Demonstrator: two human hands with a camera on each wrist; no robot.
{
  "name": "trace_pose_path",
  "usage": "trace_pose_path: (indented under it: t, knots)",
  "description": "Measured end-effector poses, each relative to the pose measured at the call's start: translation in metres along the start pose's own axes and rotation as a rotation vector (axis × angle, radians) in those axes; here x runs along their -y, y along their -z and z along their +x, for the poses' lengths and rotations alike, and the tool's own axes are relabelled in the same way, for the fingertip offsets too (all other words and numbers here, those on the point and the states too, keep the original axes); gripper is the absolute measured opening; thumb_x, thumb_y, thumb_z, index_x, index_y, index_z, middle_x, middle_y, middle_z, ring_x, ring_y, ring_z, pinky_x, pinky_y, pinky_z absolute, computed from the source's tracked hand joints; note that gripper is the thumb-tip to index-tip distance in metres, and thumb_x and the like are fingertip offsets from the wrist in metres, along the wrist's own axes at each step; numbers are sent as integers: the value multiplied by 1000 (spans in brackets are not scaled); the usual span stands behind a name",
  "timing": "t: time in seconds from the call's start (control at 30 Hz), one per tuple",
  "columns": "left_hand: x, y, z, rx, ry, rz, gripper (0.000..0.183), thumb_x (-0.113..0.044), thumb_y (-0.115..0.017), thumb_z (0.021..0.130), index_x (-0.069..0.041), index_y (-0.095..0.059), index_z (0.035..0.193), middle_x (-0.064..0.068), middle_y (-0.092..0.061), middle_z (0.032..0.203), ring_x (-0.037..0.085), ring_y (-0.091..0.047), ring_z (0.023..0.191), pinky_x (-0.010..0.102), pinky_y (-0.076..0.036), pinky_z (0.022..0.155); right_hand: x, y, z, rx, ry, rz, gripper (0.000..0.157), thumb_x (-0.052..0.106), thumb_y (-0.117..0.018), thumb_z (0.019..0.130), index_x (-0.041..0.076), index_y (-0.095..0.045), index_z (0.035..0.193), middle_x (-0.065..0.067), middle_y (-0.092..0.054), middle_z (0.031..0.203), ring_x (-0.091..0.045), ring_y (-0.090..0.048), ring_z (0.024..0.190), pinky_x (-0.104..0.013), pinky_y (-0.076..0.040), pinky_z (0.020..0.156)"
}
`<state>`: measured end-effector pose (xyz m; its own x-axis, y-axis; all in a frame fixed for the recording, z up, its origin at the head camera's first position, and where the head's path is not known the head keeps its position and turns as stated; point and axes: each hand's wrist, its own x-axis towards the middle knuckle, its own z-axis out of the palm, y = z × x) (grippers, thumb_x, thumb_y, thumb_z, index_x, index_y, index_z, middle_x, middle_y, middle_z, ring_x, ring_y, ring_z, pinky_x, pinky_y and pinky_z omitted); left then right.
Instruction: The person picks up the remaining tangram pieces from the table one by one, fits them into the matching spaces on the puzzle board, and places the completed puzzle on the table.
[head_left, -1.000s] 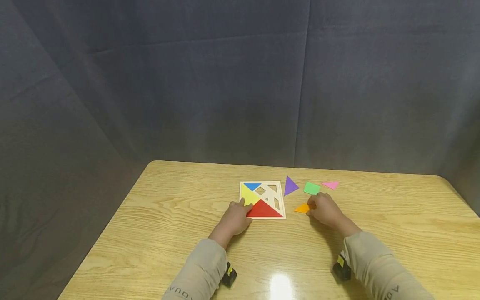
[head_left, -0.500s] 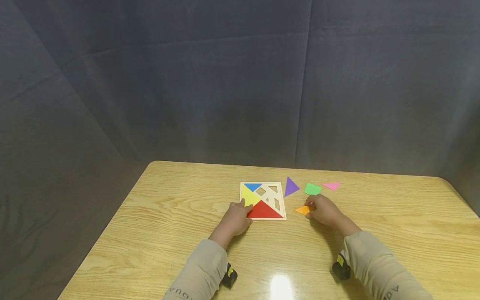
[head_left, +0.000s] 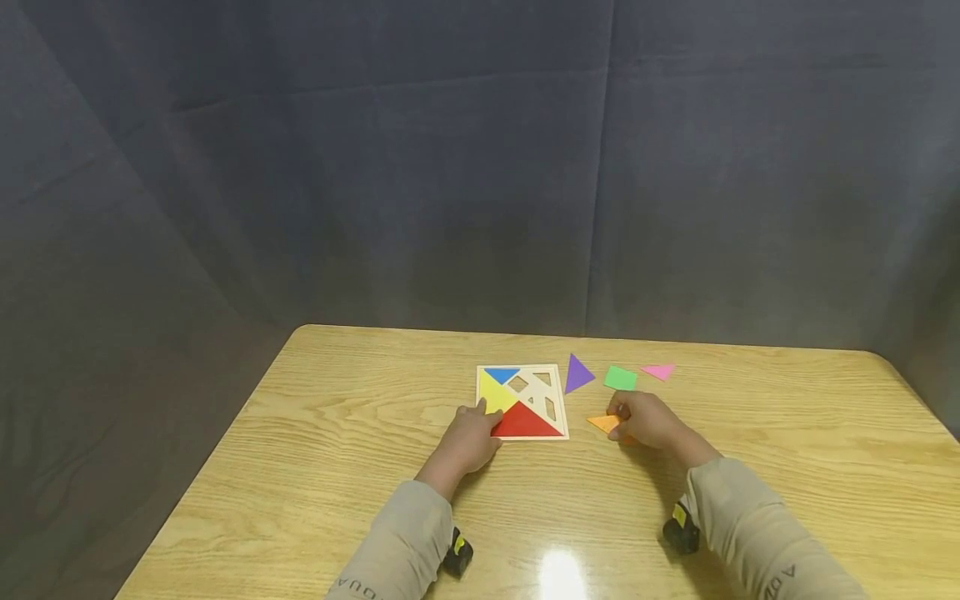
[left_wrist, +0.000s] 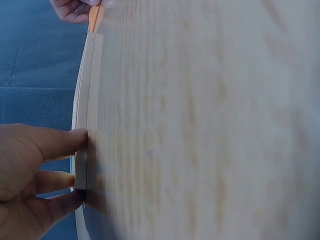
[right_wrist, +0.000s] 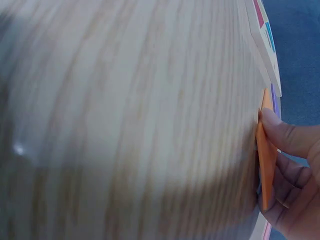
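Observation:
My left hand (head_left: 468, 437) holds the near left corner of a wooden tangram tray (head_left: 566, 408), thumb at the near edge and fingertips over the top. Yellow (head_left: 493, 390), red (head_left: 527, 422) and blue (head_left: 502, 375) triangles lie in the tray, and cut-out openings show in its bare right part. To the right, my right hand (head_left: 648, 418) pinches an orange tangram piece (right_wrist: 266, 165) between thumb and fingers. In the right wrist view that piece stands slightly tilted, close over the wood, and the fingers hide part of its outline.
Behind the right hand lie a purple triangle (head_left: 579, 375), a green square-like piece (head_left: 620, 378) and a pink triangle (head_left: 659, 372). The wooden table (head_left: 337, 400) ends at a dark cloth backdrop (head_left: 450, 208).
The orange piece has shifted and turned a little in my right hand, and more of it shows below the fingers. The left hand stays on the tray.

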<state>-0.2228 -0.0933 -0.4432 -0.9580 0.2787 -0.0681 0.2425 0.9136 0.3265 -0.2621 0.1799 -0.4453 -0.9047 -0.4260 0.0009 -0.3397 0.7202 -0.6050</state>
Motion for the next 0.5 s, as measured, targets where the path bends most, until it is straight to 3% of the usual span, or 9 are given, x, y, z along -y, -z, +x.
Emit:
trace_pose_path:
  t: [0.3, 0.5]
  knots:
    - [1, 0, -1, 10, 2, -14, 42, -18, -56, 82, -6, -50, 122, 21, -34, 131, 34, -37, 109, 37, -35, 88, 3, 3, -1, 28, -38, -17, 14, 1, -66, 71, 2, -56, 80, -6, -56, 78, -22, -51, 76, -37, -43, 67]
    - [0, 1, 0, 12, 7, -16, 42, -18, -56, 83, -7, -49, 123, 20, -33, 132, 34, -36, 110, 37, -35, 88, 8, 6, -2, 46, -50, 3, 10, -2, -64, 72, 1, -56, 79, -5, -57, 77, -19, -51, 73, -34, -43, 65]
